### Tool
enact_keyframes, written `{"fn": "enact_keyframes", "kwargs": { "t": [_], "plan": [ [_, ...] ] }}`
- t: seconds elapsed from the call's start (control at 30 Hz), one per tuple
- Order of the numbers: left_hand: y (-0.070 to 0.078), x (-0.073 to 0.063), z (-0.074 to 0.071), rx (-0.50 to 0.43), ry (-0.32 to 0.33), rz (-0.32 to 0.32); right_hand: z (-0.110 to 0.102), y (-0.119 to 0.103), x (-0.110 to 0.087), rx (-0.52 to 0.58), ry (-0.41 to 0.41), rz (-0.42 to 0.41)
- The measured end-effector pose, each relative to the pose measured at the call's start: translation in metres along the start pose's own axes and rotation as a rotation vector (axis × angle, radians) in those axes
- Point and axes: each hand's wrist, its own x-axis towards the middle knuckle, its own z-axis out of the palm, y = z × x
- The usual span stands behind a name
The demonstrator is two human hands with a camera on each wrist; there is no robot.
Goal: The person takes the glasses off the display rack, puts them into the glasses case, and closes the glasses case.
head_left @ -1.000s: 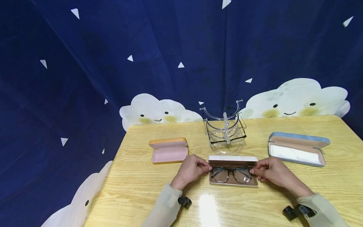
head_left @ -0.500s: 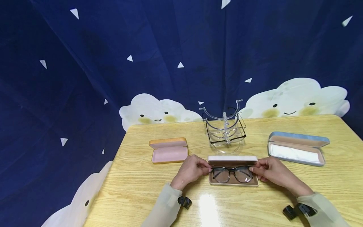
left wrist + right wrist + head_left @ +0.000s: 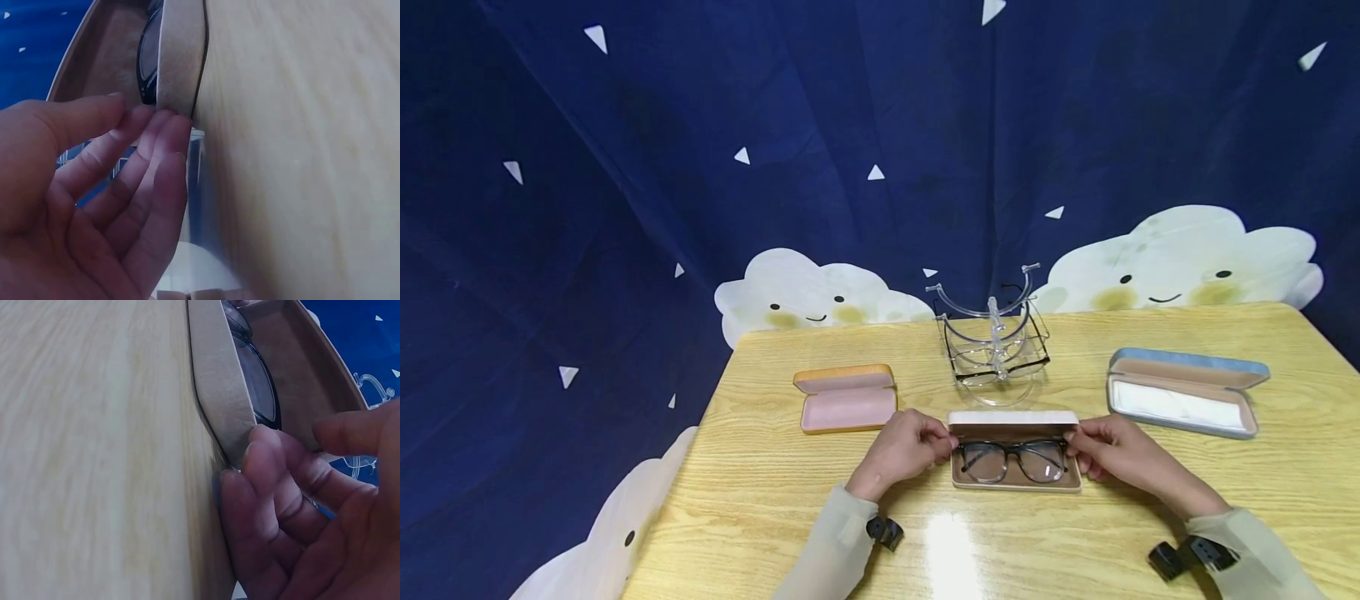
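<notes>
In the head view, an open eyeglass case (image 3: 1013, 418) with a whitish lid and brown lining sits on the table in front of the person. Black-rimmed clear glasses (image 3: 1015, 448) lie in it, lenses toward the viewer. My left hand (image 3: 904, 450) grips the case's left end with bent fingers, and my right hand (image 3: 1123, 457) grips the right end, thumb at the inner edge. In the left wrist view, fingertips touch the case's pale end wall (image 3: 181, 56). Fingertips of the right hand meet the other end of the case (image 3: 219, 375) in the right wrist view.
Behind the case stands a clear display stand (image 3: 996, 325) carrying glasses. An open orange case (image 3: 848, 410) with pink lining lies to the left. To the right, an open blue case (image 3: 1187, 360) holds a white cloth (image 3: 1176, 403). A blue curtain (image 3: 850, 100) hangs behind the wooden table (image 3: 760, 500).
My right thumb has moved off the glasses' right side to the case's edge. The glasses have shifted very slightly within the case. The left hand has barely moved.
</notes>
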Motion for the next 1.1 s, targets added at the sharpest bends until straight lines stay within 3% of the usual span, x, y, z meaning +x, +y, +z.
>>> {"fn": "enact_keyframes", "kwargs": {
  "t": [0.2, 0.33, 0.47, 0.63, 0.87, 1.1],
  "plan": [
    [-0.0002, 0.0004, -0.0019, -0.037, -0.008, -0.018, -0.0049, 0.0011, 0.001, 0.119, -0.073, -0.037],
    [0.0004, 0.0007, -0.0014, -0.124, -0.022, -0.069, -0.0071, 0.0007, 0.0012, 0.192, -0.079, -0.02],
    [0.0011, 0.0009, -0.0007, -0.212, -0.015, -0.124, -0.0045, -0.0018, 0.0007, 0.157, -0.01, 0.091],
    [0.002, 0.0007, -0.0002, -0.227, -0.014, -0.155, -0.0025, -0.005, 0.0003, 0.086, 0.053, 0.202],
    [0.0041, -0.0006, -0.0016, -0.225, -0.022, -0.156, -0.0032, -0.0081, 0.0, 0.055, 0.046, 0.201],
    [0.0035, -0.0019, -0.0041, -0.297, -0.064, -0.155, -0.0033, -0.0083, -0.001, 0.065, 0.042, 0.186]
  ]
}}
